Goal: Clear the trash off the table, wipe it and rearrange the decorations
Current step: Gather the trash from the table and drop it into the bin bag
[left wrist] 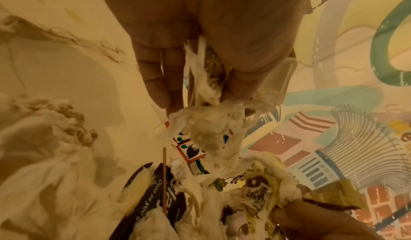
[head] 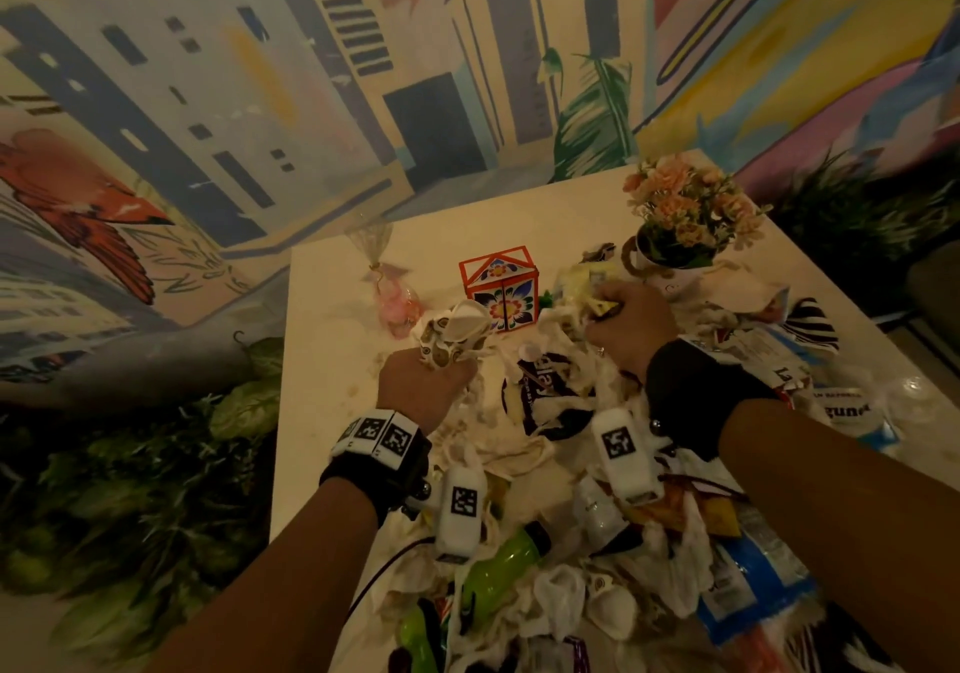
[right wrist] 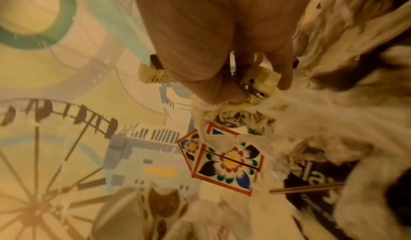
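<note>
Trash [head: 561,444] litters the white tabletop [head: 322,309]: crumpled tissues, wrappers, bottles. Left hand [head: 423,386] clutches a patterned paper cup [head: 457,332] with tissue; right hand [head: 631,327] grips a yellow wrapper [head: 605,306].

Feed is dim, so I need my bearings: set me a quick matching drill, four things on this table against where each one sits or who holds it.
Things:
1. patterned paper cup
2. yellow wrapper
3. flower pot
4. green bottle

Places:
A. near edge, amid tissues
B. gripped by left hand
C. far right corner
D. gripped by right hand

Pairs: 1-B, 2-D, 3-C, 4-A
</note>
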Available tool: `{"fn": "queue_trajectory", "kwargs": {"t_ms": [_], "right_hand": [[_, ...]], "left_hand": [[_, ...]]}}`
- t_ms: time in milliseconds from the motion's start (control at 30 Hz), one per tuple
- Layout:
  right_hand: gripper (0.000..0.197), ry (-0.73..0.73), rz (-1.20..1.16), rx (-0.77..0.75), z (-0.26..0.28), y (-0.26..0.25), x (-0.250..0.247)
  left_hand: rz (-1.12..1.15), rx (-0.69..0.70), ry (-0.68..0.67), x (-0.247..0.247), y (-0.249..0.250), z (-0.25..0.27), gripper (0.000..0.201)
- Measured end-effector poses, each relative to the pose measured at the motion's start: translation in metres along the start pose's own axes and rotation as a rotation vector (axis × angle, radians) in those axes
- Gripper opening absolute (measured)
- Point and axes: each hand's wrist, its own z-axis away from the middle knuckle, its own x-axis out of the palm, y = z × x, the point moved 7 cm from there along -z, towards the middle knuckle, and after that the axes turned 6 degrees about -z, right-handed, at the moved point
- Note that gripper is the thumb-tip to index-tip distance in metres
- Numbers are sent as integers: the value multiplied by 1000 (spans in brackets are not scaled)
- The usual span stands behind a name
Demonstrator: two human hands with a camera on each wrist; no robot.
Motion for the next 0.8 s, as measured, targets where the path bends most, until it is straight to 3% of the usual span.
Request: {"fn": "queue_trajectory", "kwargs": {"t_ms": [67,200,300,467,667,800], "right_hand": [[14,17,-80,-36,3,-11,-8],[23,34,-172,-56,11,-26,-17],[33,63,-225,-26,14,-30,-19],[24,125,-445,89,14,-37,-13],[40,79,-610,123,30,-71,18],[39,-5,-690,90,64,-109,66]], "left_hand": [[27,7,-10,-3,1,2,16],[126,3,-31,-11,-1,8,8],[279,-24,-23,-24,-5,15,15],[473,-31,-41,-55,-16,28,23],[517,-8,-34,-108,-44,37,18],[508,-23,6,-151,-81,35,18]]}}
